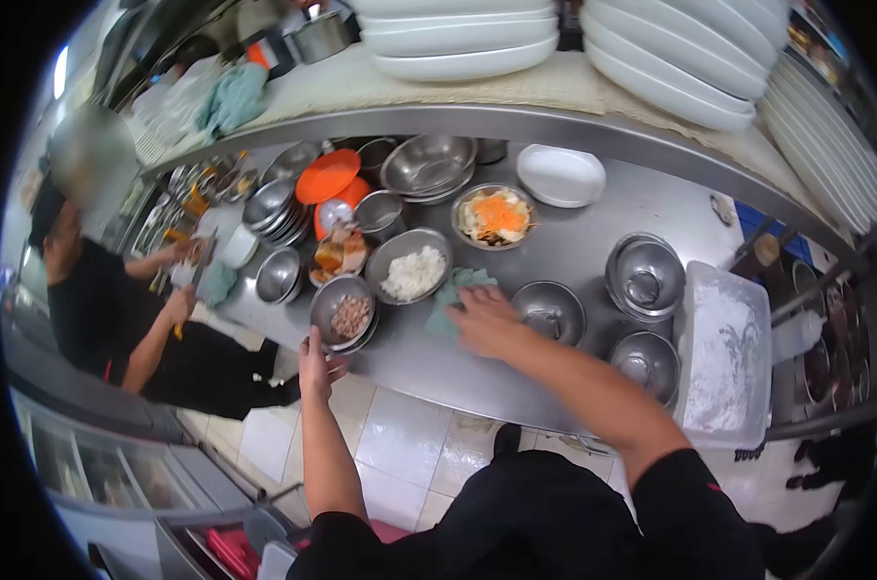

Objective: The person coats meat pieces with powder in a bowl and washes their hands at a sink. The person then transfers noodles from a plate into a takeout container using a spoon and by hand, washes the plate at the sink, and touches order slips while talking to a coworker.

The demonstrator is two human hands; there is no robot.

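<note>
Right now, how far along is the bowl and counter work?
Looks done: round steel bowls of white rice and shredded orange-and-white food are filled.
In hand: left hand at a round steel bowl of diced pinkish pieces; right hand on a pale green cloth on the counter.
Possibly left: the round steel bowl by the right forearm shows no food. Overall progress unclear.

No readable text, labels, brands, numbers or signs anywhere, from nine o'clock round through twelve to three.
</note>
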